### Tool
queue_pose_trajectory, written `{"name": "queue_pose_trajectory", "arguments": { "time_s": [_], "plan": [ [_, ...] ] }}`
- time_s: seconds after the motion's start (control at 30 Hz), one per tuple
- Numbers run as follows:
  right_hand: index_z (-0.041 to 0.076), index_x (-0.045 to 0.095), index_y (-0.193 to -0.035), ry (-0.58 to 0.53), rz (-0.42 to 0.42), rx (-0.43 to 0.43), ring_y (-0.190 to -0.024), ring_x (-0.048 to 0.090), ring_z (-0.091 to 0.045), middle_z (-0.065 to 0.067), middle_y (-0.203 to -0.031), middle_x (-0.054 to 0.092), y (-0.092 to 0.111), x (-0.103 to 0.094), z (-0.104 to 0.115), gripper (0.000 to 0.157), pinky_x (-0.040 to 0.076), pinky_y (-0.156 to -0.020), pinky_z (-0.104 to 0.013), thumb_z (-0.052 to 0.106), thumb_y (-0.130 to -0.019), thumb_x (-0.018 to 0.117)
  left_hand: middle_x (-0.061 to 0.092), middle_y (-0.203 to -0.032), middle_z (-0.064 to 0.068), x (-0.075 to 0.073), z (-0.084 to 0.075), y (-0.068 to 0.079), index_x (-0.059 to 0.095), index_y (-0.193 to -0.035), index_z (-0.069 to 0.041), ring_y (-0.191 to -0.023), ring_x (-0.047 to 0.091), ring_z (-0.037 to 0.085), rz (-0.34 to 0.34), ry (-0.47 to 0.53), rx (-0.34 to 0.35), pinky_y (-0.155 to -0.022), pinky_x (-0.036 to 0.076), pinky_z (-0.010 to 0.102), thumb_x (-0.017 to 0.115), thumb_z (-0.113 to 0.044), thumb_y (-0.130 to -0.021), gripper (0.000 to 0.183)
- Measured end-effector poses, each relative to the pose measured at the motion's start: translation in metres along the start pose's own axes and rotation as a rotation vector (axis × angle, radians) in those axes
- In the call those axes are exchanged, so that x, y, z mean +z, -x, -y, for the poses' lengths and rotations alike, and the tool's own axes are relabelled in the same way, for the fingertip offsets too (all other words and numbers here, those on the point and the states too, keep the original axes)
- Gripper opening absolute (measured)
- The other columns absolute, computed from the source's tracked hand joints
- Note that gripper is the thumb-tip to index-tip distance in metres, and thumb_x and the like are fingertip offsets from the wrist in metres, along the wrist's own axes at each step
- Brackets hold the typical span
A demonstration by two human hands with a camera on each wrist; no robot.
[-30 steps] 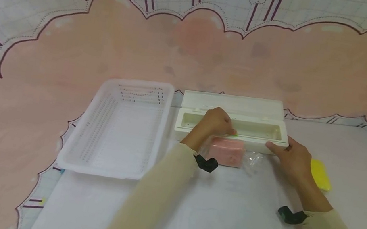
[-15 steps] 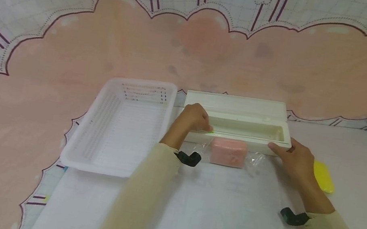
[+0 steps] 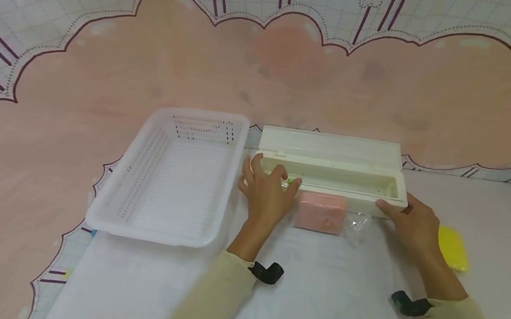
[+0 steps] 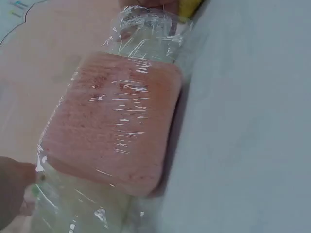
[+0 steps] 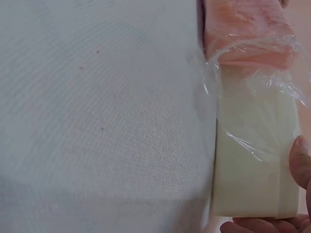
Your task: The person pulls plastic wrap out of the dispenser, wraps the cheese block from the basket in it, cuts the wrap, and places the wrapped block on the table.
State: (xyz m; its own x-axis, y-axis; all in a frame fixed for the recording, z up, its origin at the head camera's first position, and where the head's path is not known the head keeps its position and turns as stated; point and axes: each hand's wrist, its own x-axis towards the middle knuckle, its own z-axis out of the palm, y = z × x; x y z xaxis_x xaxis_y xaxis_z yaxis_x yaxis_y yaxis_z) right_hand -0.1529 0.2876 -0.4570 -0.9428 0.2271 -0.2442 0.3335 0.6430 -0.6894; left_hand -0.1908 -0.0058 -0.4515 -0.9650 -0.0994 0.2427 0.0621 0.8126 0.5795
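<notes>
A long, cream lidded box (image 3: 320,200) stands with its lid (image 3: 331,149) raised at the back. My left hand (image 3: 266,193) is at its left end, fingers bent, with a small green thing (image 3: 290,181) between thumb and index finger; what kind it is stays too small to tell. My right hand (image 3: 414,224) grips the box's right end, thumb on the front wall and fingers around the end, as the right wrist view shows. A pink block (image 3: 320,212) in clear plastic wrap sits against the box's front, filling much of the left wrist view (image 4: 112,121).
Left of the box stands a white perforated basket (image 3: 93,219). A yellow rounded thing (image 3: 453,248) lies beyond my right wrist. White cloth (image 3: 326,309) covers the table, and a peach patterned sheet (image 3: 190,62) is behind.
My left hand has slid leftward along the box with the green thing, then turned so its fingers show spread at the left end. The right hand keeps its hold.
</notes>
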Motion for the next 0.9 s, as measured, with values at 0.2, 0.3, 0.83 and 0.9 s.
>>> {"name": "queue_pose_trajectory", "arguments": {
  "time_s": [0.2,0.3,0.83,0.9],
  "plan": [
    [0.005,0.033,-0.158,0.018,-0.013,-0.010,-0.119,0.049,-0.045,-0.030,-0.153,0.044,-0.001,0.002,-0.003,0.098,0.044,-0.105,-0.066,0.073,-0.091,0.055,0.020,-0.163,0.024,0.013,0.016,0.004,0.027,-0.155,-0.006,-0.147,0.034,0.041,-0.009,0.139,-0.174,-0.104,0.047,0.057,0.072,-0.064,-0.084,0.102],
    [0.004,0.034,-0.157,0.019,-0.019,-0.020,-0.116,0.050,-0.044,-0.031,-0.150,0.046,-0.001,0.002,-0.005,0.097,0.046,-0.104,-0.065,0.072,-0.091,0.056,0.028,-0.161,0.023,0.016,0.024,0.003,0.011,-0.160,-0.002,-0.142,0.042,0.041,-0.016,0.226,-0.211,-0.105,0.047,0.056,0.073,-0.064,-0.084,0.116],
    [0.006,0.031,-0.159,0.002,0.031,0.000,-0.123,0.048,-0.046,-0.029,-0.156,0.039,-0.003,0.000,-0.002,0.100,0.041,-0.107,-0.068,0.075,-0.090,0.055,0.071,-0.116,0.026,0.006,0.057,0.001,0.056,-0.134,0.004,-0.108,0.069,0.037,-0.108,0.281,-0.064,-0.090,0.054,0.052,0.046,-0.030,-0.108,0.044],
    [0.010,0.028,-0.161,-0.022,0.065,0.028,-0.124,0.046,-0.045,-0.027,-0.159,0.036,-0.005,-0.003,-0.001,0.104,0.042,-0.108,-0.066,0.077,-0.087,0.056,0.066,-0.127,0.028,0.003,0.053,0.001,0.050,-0.139,0.007,-0.120,0.065,0.038,-0.087,0.274,-0.057,-0.100,0.051,0.052,0.042,-0.031,-0.109,0.049]
  ]
}}
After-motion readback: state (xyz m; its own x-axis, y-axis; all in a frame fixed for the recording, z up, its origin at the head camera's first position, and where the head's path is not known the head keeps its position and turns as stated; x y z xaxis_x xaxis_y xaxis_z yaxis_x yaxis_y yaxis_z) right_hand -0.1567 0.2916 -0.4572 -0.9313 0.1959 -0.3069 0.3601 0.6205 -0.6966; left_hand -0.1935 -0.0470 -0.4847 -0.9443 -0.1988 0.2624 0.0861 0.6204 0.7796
